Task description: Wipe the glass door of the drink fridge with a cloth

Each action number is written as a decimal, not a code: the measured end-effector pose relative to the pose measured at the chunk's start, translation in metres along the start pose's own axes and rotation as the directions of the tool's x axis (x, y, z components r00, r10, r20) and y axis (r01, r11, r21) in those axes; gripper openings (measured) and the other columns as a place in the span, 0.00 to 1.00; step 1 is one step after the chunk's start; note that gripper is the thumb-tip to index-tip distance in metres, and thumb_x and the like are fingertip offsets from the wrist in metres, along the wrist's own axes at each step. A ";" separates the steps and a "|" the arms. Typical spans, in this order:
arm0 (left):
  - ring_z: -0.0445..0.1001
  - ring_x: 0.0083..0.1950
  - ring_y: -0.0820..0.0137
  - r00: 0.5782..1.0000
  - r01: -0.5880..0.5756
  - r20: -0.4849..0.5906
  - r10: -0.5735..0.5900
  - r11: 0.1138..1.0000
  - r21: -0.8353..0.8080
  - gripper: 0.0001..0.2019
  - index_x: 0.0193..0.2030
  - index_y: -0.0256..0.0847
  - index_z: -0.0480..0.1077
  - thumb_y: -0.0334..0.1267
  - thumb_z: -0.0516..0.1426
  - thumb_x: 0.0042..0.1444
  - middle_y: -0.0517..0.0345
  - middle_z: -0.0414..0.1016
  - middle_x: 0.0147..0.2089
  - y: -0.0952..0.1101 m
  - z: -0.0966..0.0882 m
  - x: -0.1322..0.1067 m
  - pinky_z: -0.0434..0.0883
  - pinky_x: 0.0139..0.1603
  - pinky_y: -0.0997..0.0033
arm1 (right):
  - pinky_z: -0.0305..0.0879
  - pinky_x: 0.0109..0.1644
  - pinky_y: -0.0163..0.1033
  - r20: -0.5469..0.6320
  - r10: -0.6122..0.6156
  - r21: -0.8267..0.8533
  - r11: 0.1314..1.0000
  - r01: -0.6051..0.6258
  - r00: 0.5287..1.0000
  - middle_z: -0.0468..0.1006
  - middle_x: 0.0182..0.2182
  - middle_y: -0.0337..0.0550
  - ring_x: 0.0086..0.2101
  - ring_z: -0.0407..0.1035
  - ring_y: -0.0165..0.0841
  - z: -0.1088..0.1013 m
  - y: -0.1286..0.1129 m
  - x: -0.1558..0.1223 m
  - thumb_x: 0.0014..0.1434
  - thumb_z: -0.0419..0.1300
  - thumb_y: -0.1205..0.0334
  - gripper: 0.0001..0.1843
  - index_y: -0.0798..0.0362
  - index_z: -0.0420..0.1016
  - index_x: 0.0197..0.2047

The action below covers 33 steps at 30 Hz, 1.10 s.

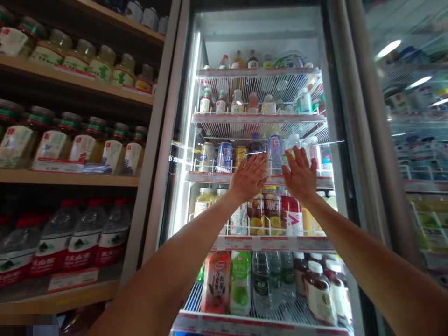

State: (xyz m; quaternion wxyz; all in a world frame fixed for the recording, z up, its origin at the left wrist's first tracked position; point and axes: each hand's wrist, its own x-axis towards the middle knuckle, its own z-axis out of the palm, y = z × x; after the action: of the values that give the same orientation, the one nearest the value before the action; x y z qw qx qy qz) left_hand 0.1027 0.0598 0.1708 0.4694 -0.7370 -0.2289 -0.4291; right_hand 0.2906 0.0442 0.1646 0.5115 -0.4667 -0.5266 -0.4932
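Both arms reach forward to a lit drinks fridge, whose front carries faint reflections like glass. My left hand is open, its fingers stretched out, in front of the middle shelf. Beside it, my right hand has its fingers spread and holds nothing. Whether the palms press on the glass, I cannot tell. Behind and between the hands stands a clear labelled bottle. A blue can is left of my left hand. Below are brown bottles and a red bottle with a white label.
On the left, wooden shelves bear jars and red-capped water bottles. The fridge's bottom shelf holds a red tea bottle, a green bottle and white-capped bottles. Another glass-fronted cabinet stands at right.
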 end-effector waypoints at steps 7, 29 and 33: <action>0.48 0.69 0.55 0.781 0.554 -0.328 -0.532 0.832 -0.031 0.27 0.65 0.36 0.53 0.40 0.46 0.59 0.45 0.51 0.68 -0.073 -0.026 0.002 0.49 0.66 0.45 | 0.41 0.65 0.58 -0.002 0.024 0.024 0.999 -0.024 1.000 0.51 0.66 0.45 0.65 0.42 0.41 0.003 -0.001 -0.001 0.64 0.39 0.51 0.27 0.48 0.53 0.65; 0.50 0.69 0.63 0.998 0.057 -0.038 -0.056 0.998 0.034 0.24 0.63 0.40 0.56 0.42 0.45 0.61 0.52 0.54 0.68 0.009 0.001 -0.026 0.48 0.68 0.53 | 0.45 0.64 0.56 -0.009 -0.013 -0.031 0.999 0.013 1.000 0.52 0.66 0.44 0.65 0.44 0.40 0.003 0.004 -0.002 0.64 0.38 0.53 0.27 0.48 0.52 0.65; 0.51 0.68 0.60 0.929 0.335 -0.176 -0.326 0.942 0.029 0.24 0.63 0.40 0.56 0.41 0.45 0.60 0.49 0.53 0.68 -0.037 -0.018 -0.040 0.47 0.67 0.47 | 0.44 0.64 0.58 -0.043 -0.012 0.007 1.000 0.013 0.999 0.54 0.65 0.43 0.64 0.46 0.41 0.002 0.002 -0.004 0.64 0.39 0.53 0.27 0.48 0.54 0.64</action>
State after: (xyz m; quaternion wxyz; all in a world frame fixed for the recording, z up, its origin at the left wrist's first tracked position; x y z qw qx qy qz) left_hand 0.0463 0.0629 0.1587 0.4294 -0.6350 -0.3215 -0.5559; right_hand 0.2929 0.0465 0.1606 0.5212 -0.4509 -0.5202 -0.5044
